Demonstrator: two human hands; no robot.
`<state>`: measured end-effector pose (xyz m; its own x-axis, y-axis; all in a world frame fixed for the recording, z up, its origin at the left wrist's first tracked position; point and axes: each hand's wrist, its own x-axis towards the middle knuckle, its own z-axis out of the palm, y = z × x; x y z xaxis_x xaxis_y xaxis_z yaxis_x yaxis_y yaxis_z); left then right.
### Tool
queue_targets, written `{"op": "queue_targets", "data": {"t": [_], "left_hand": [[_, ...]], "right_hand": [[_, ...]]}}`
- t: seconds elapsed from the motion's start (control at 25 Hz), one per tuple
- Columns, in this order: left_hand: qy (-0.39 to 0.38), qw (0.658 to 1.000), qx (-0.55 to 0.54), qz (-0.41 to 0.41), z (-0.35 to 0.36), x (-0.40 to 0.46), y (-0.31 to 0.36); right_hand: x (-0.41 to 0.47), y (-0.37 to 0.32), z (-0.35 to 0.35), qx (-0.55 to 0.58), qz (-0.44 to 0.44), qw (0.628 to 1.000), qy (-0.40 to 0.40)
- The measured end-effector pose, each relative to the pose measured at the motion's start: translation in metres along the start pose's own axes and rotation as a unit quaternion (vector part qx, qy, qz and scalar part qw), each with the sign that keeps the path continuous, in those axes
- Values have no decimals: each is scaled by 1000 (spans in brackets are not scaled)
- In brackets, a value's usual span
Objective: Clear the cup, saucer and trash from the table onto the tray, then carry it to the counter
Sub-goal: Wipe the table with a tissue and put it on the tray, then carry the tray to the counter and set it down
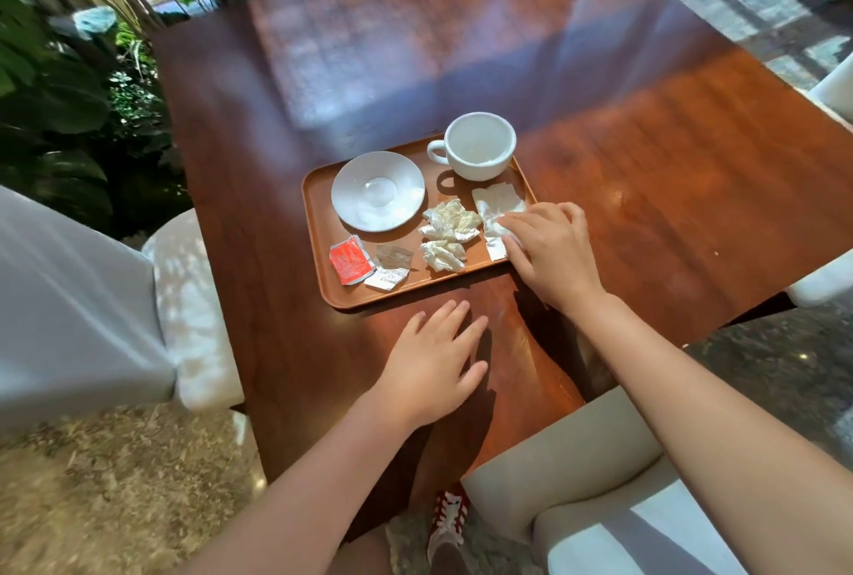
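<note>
Loaded tray [323,283] on the surface: cup [480,145] far right, saucer [378,191] left, trash mid-tray. Right hand [549,251] grip lies loosely on a napkin [496,205] overhanging the right rim; left hand [434,362] flat, empty. Risk: lifted unevenly, the unnested cup may slide and the light paper blow off.

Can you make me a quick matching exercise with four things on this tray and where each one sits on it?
Things:
1. cup
2. saucer
3. red packet
4. flat napkin

Places on the tray:
A. near left corner
B. right edge, under the fingertips of the right hand
C. far right corner
D. far left part, beside the cup's handle

Pairs: 1-C, 2-D, 3-A, 4-B
</note>
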<state>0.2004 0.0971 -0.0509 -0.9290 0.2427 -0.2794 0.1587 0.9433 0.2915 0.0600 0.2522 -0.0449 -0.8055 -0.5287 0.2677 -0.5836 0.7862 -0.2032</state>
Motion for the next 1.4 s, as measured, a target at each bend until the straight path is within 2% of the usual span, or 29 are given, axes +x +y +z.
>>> {"op": "queue_targets", "data": {"t": [0.16,0.28,0.4,0.48,0.68,0.84,1.04,1.28,1.4], "left_hand": [[146,989,0,5,-36,-7,-15],[240,969,18,-50,-63,-6,-61],[208,962,74,-161,-69,-3,-112],[173,962,84,-195,-65,3,-134],[112,964,76,-228,-57,29,-165],[145,962,-12,-231,-55,33,-177],[192,909,-162,-332,-56,33,-174],[131,839,-308,-428,-68,41,-182],[94,825,-353,-431,-74,42,-192]], "right_hand": [[2,2,-14,51,72,996,1],[20,15,-20,42,121,991,-24],[41,28,-17,-13,119,989,-83],[54,31,-11,-60,112,985,-120],[74,40,6,-42,175,966,-186],[88,44,14,11,182,961,-207],[98,46,17,66,231,953,-185],[96,49,18,103,274,931,-216],[89,49,14,147,287,915,-242]]}}
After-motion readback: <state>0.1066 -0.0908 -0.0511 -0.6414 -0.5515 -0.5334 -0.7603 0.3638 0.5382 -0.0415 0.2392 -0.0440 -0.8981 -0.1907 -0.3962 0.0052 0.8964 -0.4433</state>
